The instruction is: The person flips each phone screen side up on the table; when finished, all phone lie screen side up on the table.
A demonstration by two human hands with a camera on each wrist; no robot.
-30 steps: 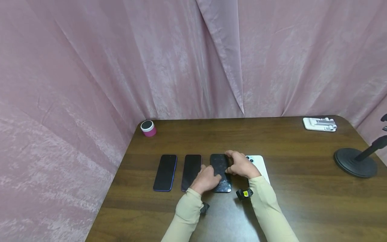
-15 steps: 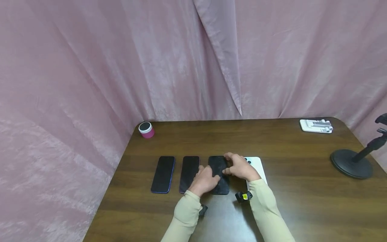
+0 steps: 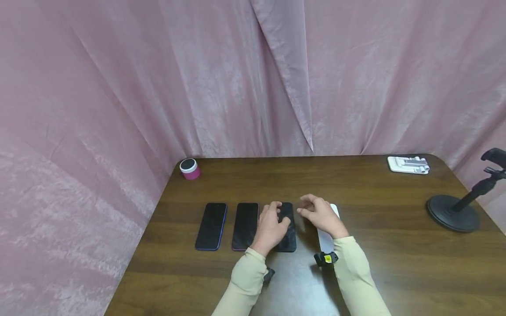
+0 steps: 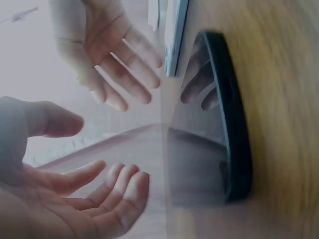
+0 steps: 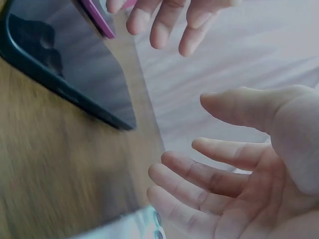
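Observation:
Several smartphones lie in a row on the brown table. My left hand (image 3: 270, 228), fingers loosely bent, hovers over the left side of a black phone (image 3: 290, 239), covering part of its screen. In the left wrist view nothing is between that hand's fingers, and the phone (image 4: 234, 119) lies apart from them. To the right, my right hand (image 3: 322, 216) is raised with relaxed fingers, also holding nothing. It partly hides a white phone (image 3: 325, 242). A dark phone with a thin purplish edge (image 3: 243, 226) lies just left of my left hand.
A blue-edged phone (image 3: 211, 226) ends the row at left. Behind it stands a pink jar with a white-rimmed dark lid (image 3: 189, 169). A white folded stand (image 3: 408, 165) lies at the back right, and a black round-based stand (image 3: 452, 213) is at right. Pink curtain (image 3: 237, 79) hangs behind.
Both hands have come off the black phone. The right hand has moved away to the right, and the left hand's fingers have shifted up and opened. The head view has shifted slightly.

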